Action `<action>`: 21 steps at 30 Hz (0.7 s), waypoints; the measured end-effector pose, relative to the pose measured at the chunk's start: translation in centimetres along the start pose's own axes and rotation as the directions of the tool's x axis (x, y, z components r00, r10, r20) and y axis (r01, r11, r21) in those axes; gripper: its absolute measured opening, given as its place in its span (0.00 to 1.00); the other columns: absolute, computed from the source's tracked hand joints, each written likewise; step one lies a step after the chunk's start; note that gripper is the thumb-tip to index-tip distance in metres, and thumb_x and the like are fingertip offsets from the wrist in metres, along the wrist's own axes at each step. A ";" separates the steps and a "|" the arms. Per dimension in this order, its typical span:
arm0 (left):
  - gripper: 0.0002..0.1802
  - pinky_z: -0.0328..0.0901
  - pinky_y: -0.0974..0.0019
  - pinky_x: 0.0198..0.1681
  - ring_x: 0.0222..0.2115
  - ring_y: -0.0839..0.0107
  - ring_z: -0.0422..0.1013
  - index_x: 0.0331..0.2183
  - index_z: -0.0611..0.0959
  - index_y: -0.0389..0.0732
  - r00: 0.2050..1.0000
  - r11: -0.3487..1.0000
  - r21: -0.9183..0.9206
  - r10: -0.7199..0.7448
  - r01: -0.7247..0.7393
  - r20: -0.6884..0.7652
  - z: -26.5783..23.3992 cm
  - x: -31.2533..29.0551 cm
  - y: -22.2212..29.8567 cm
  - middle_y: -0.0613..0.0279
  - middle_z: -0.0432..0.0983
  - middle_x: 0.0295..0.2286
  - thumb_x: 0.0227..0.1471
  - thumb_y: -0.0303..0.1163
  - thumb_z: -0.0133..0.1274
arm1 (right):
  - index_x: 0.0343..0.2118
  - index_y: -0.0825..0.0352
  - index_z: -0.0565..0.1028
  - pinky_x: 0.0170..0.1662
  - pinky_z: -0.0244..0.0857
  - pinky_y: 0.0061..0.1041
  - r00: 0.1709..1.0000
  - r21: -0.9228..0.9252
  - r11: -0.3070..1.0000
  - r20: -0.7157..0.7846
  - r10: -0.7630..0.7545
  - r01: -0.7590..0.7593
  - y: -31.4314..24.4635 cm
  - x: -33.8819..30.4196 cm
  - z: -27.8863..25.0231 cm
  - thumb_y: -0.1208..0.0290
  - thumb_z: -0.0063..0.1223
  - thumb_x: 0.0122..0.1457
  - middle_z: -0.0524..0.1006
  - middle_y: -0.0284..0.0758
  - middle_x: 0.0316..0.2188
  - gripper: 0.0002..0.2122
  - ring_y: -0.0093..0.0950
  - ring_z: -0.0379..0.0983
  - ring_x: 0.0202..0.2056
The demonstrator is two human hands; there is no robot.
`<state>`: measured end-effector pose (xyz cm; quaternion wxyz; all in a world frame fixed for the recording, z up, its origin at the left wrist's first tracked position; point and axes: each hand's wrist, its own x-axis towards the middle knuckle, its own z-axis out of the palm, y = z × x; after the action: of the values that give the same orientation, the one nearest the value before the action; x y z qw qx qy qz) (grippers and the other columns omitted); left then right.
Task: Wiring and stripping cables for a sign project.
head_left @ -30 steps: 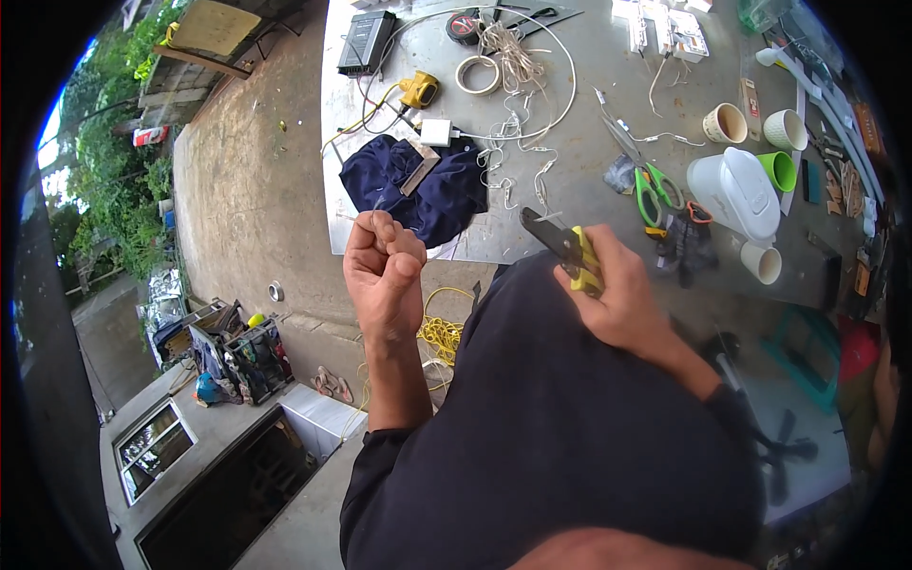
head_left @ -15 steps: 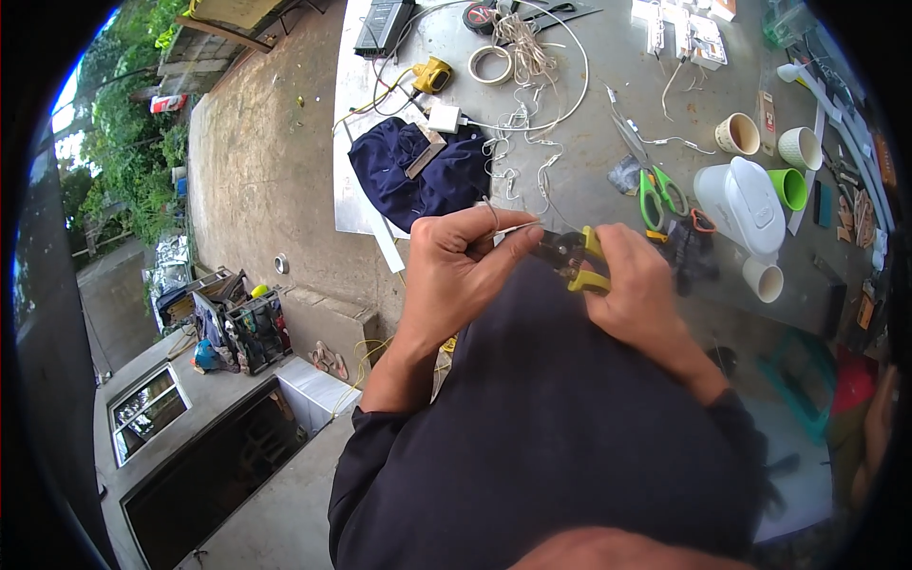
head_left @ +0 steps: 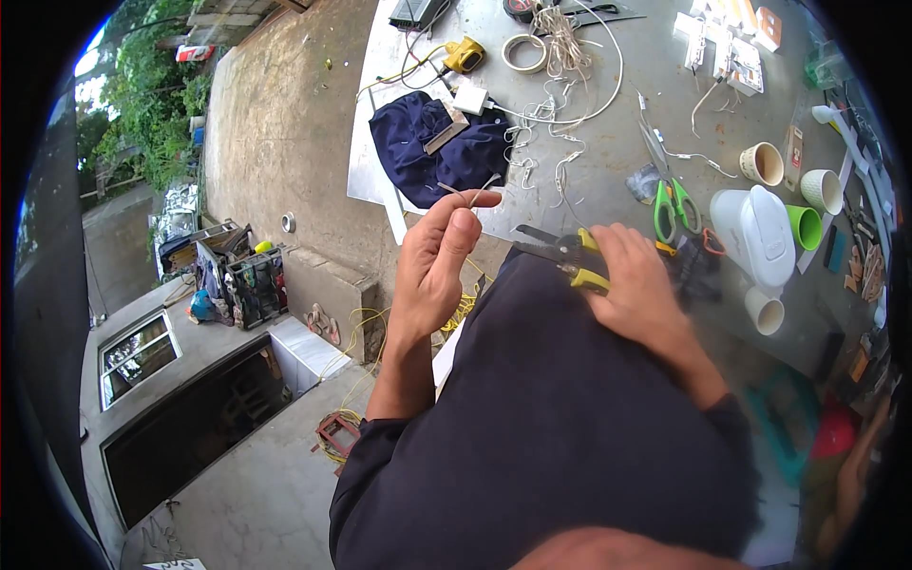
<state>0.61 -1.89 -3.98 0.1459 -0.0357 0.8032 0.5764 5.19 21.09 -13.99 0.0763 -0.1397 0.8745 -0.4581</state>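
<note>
My left hand (head_left: pixel 429 275) is raised in front of the dark blue cloth (head_left: pixel 404 157), with thumb and finger pinched on a thin wire (head_left: pixel 486 187); two thin ends stick out above the fingers. My right hand (head_left: pixel 632 285) is wrapped round the yellow handles of a pair of wire strippers (head_left: pixel 553 249). Their dark jaws point left toward my left hand, apart from the wire. Beyond the tool, a string of small white light modules (head_left: pixel 527 166) lies loosely on the table. Green-handled scissors (head_left: pixel 667 211) rest to the right of it.
On the metal table (head_left: pixel 655 57) are a masking tape roll (head_left: pixel 510 54), a bundle of pale cord (head_left: pixel 565 43), a yellow tool battery adapter (head_left: pixel 465 55) and white lit blocks (head_left: pixel 736 62). A white lidded jug (head_left: pixel 755 237) and several cups (head_left: pixel 763 163) stand at right.
My left hand has drawn back leftward from the wire strippers, with the wire in its fingers. The stripper jaws now show free of that hand. The view has shifted slightly.
</note>
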 end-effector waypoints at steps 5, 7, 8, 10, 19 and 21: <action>0.16 0.58 0.78 0.27 0.23 0.84 0.64 0.41 0.82 0.33 1.000 0.989 -0.151 0.003 -0.006 -0.020 0.2 0.0 -0.7 0.70 0.73 0.23 0.67 0.36 0.47 | 0.49 0.71 0.69 0.47 0.65 0.40 0.998 0.197 0.978 0.028 0.058 -0.062 -0.3 0.0 -1.3 0.71 0.64 0.49 0.73 0.46 0.42 0.25 0.48 0.71 0.43; 0.14 0.59 0.79 0.25 0.23 0.82 0.69 0.39 0.82 0.34 0.999 0.916 -0.398 -0.030 0.041 0.034 0.6 0.4 -1.0 0.64 0.79 0.26 0.66 0.34 0.48 | 0.50 0.72 0.69 0.48 0.65 0.39 0.995 0.282 0.954 0.031 0.097 -0.102 -0.8 -0.2 -2.3 0.71 0.65 0.50 0.73 0.47 0.43 0.24 0.48 0.71 0.44; 0.11 0.63 0.77 0.25 0.23 0.79 0.72 0.39 0.83 0.35 0.995 0.789 -0.610 -0.012 0.068 0.096 0.5 0.9 -1.8 0.57 0.82 0.30 0.64 0.32 0.51 | 0.50 0.71 0.69 0.48 0.65 0.39 0.995 0.303 0.948 0.020 0.097 -0.098 -1.0 -0.3 -2.7 0.71 0.65 0.50 0.73 0.47 0.43 0.24 0.47 0.71 0.44; 0.10 0.65 0.76 0.25 0.23 0.78 0.72 0.39 0.83 0.34 0.994 0.723 -0.686 -0.010 0.081 0.107 1.1 1.6 -2.3 0.56 0.82 0.30 0.63 0.32 0.53 | 0.50 0.71 0.69 0.49 0.66 0.38 0.995 0.320 0.943 0.000 0.097 -0.092 -1.4 -0.4 -3.2 0.71 0.65 0.51 0.73 0.47 0.43 0.24 0.46 0.72 0.44; 0.10 0.68 0.74 0.25 0.26 0.76 0.75 0.42 0.81 0.34 0.989 0.744 -0.664 0.036 0.070 0.144 3.8 1.8 1.3 0.52 0.82 0.31 0.59 0.28 0.57 | 0.50 0.70 0.67 0.45 0.65 0.39 0.984 0.276 0.959 -0.142 0.112 -0.069 -1.7 -0.9 -4.0 0.73 0.66 0.48 0.72 0.46 0.40 0.26 0.46 0.71 0.41; 0.09 0.69 0.74 0.26 0.27 0.74 0.76 0.41 0.80 0.34 0.988 0.754 -0.656 0.065 0.041 0.137 4.3 1.5 1.9 0.52 0.82 0.30 0.59 0.28 0.57 | 0.50 0.70 0.68 0.45 0.65 0.40 0.983 0.309 0.950 -0.166 0.085 -0.030 -1.7 -0.8 -4.2 0.73 0.67 0.47 0.72 0.46 0.40 0.27 0.46 0.71 0.41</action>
<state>-0.45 2.92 -3.87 0.1806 -0.0355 0.5368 0.8234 5.15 23.72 -10.24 0.0322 -0.0595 0.8001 -0.5961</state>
